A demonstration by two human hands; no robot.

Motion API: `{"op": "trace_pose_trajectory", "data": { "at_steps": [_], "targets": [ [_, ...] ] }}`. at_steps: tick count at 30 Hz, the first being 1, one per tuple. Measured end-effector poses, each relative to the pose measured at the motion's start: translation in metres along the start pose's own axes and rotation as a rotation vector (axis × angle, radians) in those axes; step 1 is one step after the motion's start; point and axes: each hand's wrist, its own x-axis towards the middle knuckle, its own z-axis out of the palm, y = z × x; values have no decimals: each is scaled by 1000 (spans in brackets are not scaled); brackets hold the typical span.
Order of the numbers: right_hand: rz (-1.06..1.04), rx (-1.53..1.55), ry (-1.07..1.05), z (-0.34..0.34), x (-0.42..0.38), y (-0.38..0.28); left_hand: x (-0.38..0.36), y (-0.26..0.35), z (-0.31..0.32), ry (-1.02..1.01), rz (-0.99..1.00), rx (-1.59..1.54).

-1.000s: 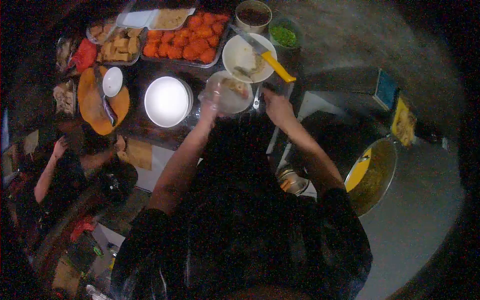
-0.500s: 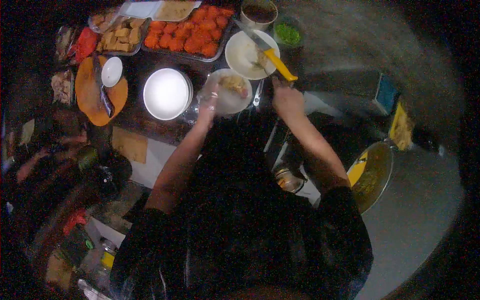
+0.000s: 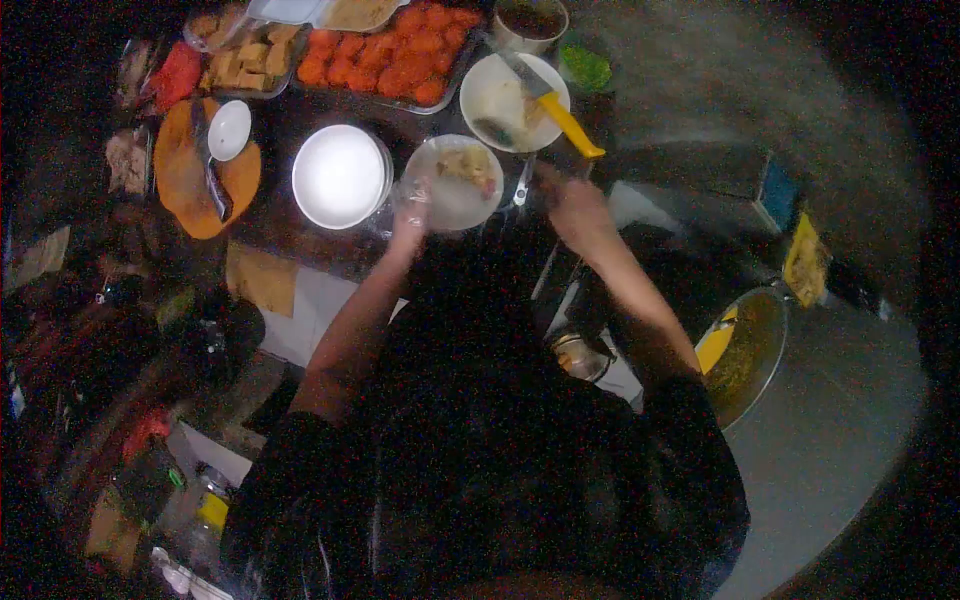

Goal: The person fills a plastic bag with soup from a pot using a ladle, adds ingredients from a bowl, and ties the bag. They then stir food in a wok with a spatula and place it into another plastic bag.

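My left hand (image 3: pixel 412 210), in a clear glove, grips the left rim of a bowl (image 3: pixel 455 208) with pale food in it. My right hand (image 3: pixel 578 212) is closed just right of the scissors (image 3: pixel 522 185); what its fingers hold is too dark to make out. Above it, a knife with a yellow handle (image 3: pixel 570 125) lies across a white bowl (image 3: pixel 488 88), which also has a dark utensil end in it. Stacked white bowls (image 3: pixel 338 178) stand left of my left hand.
Trays of red pieces (image 3: pixel 400 55) and tan chunks (image 3: pixel 250 65) lie at the back. A white spoon (image 3: pixel 230 130) rests on an orange board (image 3: pixel 180 185) at left. Green herbs (image 3: pixel 585 68) stand at the back, a large pan (image 3: pixel 752 350) at right.
My right hand has shifted slightly down and right. The dark utensil end in the white bowl shows further left. My left hand stays at the bowl, while the whole view has shifted a little.
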Motion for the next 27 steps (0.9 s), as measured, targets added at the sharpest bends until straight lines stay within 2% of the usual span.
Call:
{"op": "trace_pose_trajectory", "data": {
  "at_steps": [1,3,4,6,8,10,11,12,13,14,15,16,17,19,20,25,26,27],
  "targets": [
    [66,-37,2,0,2,0,2,-11,-5,20,193,166],
    [59,-27,73,15,19,17,2,-15,-15,41,387,334],
    [52,-16,152,26,30,27,0,-15,-21,-27,325,334],
    [118,-9,137,53,53,44,-10,6,-23,-94,268,332],
    [182,-4,128,58,60,44,-32,60,-12,-204,-94,-413],
    [211,-140,40,50,62,27,-34,98,-7,-250,-16,-374],
    [209,-146,68,36,70,20,-32,111,-2,-266,-59,-507],
    [48,-139,324,19,71,15,-29,125,2,-278,-104,-639],
    [-119,-132,569,5,78,8,-22,131,6,-289,-84,-644],
    [-32,-106,624,-2,98,4,-19,135,8,-315,54,-657],
    [-35,-107,640,-16,108,-8,-19,138,10,-340,193,-665],
    [18,-50,567,-33,118,-26,-15,147,14,-286,84,-649],
    [71,8,494,-43,127,-36,-13,157,14,-290,90,-645],
    [79,21,505,-34,163,-34,-5,177,13,-235,-72,-530],
    [86,32,509,-29,176,-31,3,177,12,-241,-63,-524],
    [-65,-96,490,-21,207,9,51,127,7,-69,270,141],
    [-128,-168,448,-20,208,19,57,116,10,-71,272,140],
    [-128,-169,449,-26,204,14,63,112,12,21,276,208]
  ]
}}
